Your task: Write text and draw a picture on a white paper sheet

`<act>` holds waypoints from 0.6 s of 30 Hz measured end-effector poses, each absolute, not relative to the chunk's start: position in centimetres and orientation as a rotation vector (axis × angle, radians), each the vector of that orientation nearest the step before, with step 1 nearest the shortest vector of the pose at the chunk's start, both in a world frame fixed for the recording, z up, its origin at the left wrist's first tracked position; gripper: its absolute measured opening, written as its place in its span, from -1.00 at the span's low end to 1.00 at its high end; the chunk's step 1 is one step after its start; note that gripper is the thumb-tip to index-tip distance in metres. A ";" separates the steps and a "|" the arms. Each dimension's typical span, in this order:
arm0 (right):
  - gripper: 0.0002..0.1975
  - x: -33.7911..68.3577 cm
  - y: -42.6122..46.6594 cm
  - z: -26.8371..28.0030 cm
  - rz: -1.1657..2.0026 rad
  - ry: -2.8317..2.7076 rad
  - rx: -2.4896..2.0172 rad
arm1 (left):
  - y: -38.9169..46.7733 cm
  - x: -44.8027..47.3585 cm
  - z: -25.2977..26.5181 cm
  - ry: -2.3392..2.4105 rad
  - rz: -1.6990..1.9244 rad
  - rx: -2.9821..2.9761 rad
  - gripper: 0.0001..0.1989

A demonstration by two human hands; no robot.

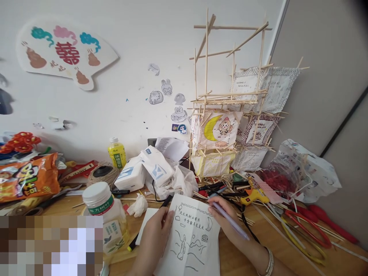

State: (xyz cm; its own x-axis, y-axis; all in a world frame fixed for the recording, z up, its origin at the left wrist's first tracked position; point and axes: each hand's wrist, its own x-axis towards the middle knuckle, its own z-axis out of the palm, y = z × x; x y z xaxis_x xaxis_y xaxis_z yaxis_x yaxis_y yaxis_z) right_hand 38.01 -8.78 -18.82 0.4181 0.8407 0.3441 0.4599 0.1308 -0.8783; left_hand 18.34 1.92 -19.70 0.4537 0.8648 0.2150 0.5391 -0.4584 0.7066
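A sheet of white paper [189,237] with a black line drawing and handwritten characters is tilted up before me, a crease down its middle. My left hand [159,226] grips its left edge between thumb and fingers. Behind those fingertips pokes a dark marker-like stick [167,200]; whether the hand holds it, I cannot tell. My right hand [225,216] is closed around a light purple pen [231,221], and its fingertips touch the paper's upper right edge. Left of my left hand lies a black marker with a yellow end [132,243], partly hidden by the wrist.
A clear jar with white lid [96,190] stands left, tissue packs [130,174] behind. A tall stick frame with drawn panels [220,130] rises at the back. A yellow glue gun [254,195], red-handled scissors [312,228] and loose sticks clutter the right. A blurred patch covers the lower left.
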 end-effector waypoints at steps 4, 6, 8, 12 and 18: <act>-0.83 38.2 -8.7 -18.9 0.410 -1.167 -1.522 | 1.8 18.3 -19.5 1.188 0.788 2.122 -0.65; -0.82 38.4 -8.5 -19.2 0.400 -1.135 -1.535 | 1.9 18.3 -19.3 1.184 0.829 2.105 -0.65; -0.79 38.6 -8.3 -19.4 0.395 -1.105 -1.532 | 1.9 18.2 -19.3 1.171 0.879 2.078 -0.64; -0.76 39.1 -8.0 -19.9 0.412 -1.022 -1.490 | 2.1 18.1 -19.1 1.125 0.916 2.028 -0.64; -0.77 39.8 -7.4 -20.9 0.384 -0.949 -1.459 | 2.6 17.9 -19.2 1.126 0.919 2.037 -0.68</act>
State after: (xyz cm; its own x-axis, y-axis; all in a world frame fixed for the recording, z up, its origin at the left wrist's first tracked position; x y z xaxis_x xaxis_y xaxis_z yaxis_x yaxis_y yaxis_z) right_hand 39.84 -7.36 -20.88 0.6010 0.7380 0.3069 0.3168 0.1326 -0.9392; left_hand 17.91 2.59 -19.22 0.3919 0.8794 0.2704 0.4414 -0.4376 0.7834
